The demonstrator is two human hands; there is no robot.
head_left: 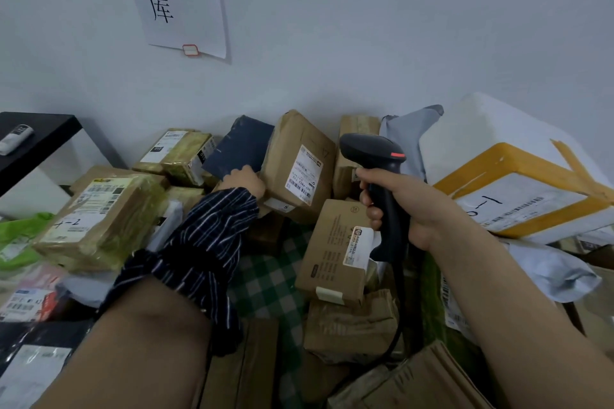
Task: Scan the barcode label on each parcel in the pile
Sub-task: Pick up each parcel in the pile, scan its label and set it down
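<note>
Left hand [244,181] at back of pile, fingers curled on lower edge of dark blue parcel [239,148]. Parcel leans tilted, just beside brown box [292,139]. No label on showing face, probably underneath. Best: flip it, face label toward scanner [375,151], hold flat and steady. Right hand [408,206] wraps scanner handle; trigger press hard to tell. Scanner long axis near upright, cable trailing down toward person. Nose points left and away, toward brown box's label [304,173]. Aim square at barcode.

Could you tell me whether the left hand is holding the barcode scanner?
No, the barcode scanner is gripped by the right hand, while the left hand holds the edge of the dark blue parcel.
</note>
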